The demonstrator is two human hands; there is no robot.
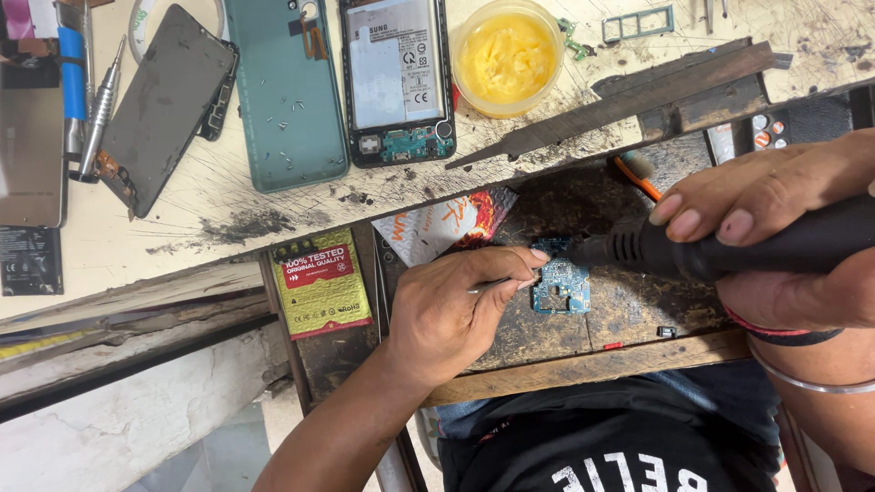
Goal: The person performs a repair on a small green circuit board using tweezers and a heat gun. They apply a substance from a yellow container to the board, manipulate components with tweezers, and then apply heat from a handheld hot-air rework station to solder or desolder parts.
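Note:
A small blue circuit board (561,287) lies on a dark, worn pull-out work board (547,342) below the bench edge. My left hand (456,314) pinches thin metal tweezers (497,286) whose tips touch the board's left side. My right hand (775,228) grips a black soldering handpiece (729,251), its tip pointing left at the top of the circuit board. An opened phone (398,77) with its battery showing, its teal back cover (287,91) and a detached dark screen (164,105) lie on the bench above.
A round tub of yellow paste (508,59) stands right of the opened phone. A screwdriver (98,109) lies at the far left. A yellow-green battery pack (321,284) sits left of my left hand. A dark wooden strip (620,100) crosses the bench edge. A teal tray frame (638,23) lies far right.

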